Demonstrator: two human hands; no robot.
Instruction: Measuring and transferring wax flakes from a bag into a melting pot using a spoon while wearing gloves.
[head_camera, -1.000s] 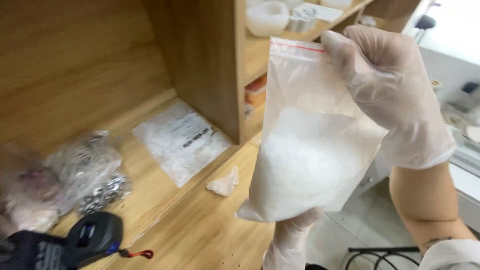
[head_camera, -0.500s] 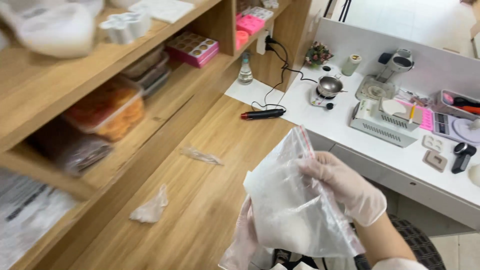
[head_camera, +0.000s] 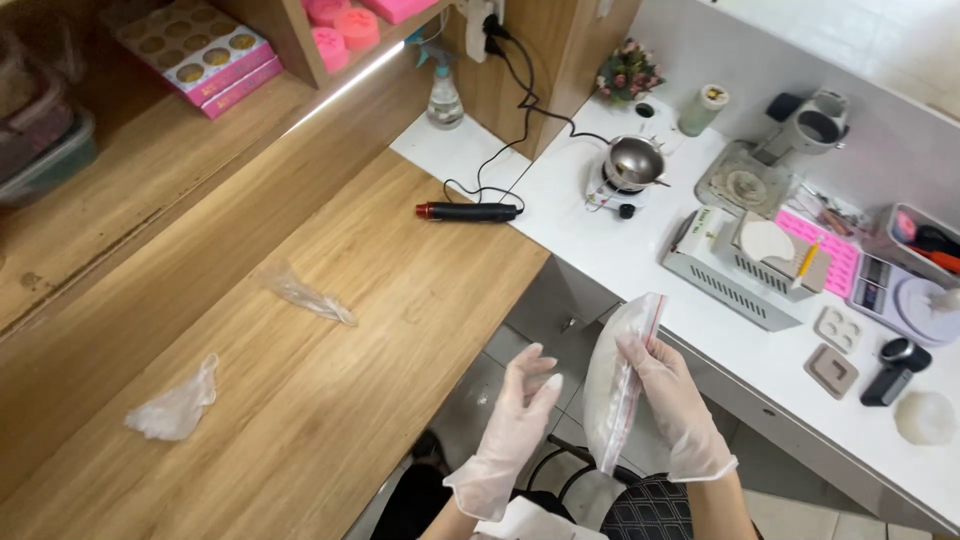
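Both my hands wear thin translucent gloves. My right hand (head_camera: 672, 408) grips a clear zip bag of white powder (head_camera: 618, 384) near its red-striped top edge, holding it upright in the gap between the wooden counter and the white table. My left hand (head_camera: 512, 428) hangs just left of the bag with fingers spread, holding nothing.
A wooden counter (head_camera: 330, 400) carries two crumpled clear plastic scraps (head_camera: 178, 404) (head_camera: 300, 292) and a black and red corded tool (head_camera: 468, 211). The white table (head_camera: 640, 270) holds a small pot on a hotplate (head_camera: 628, 170), a grey machine (head_camera: 740, 262), a pink mould (head_camera: 826, 250) and scales (head_camera: 900, 290). Shelves hold pink boxes (head_camera: 196, 52).
The view has swung right from the shelves to the white table. The bag has dropped lower and turned edge-on; my left hand has come off it and opened.
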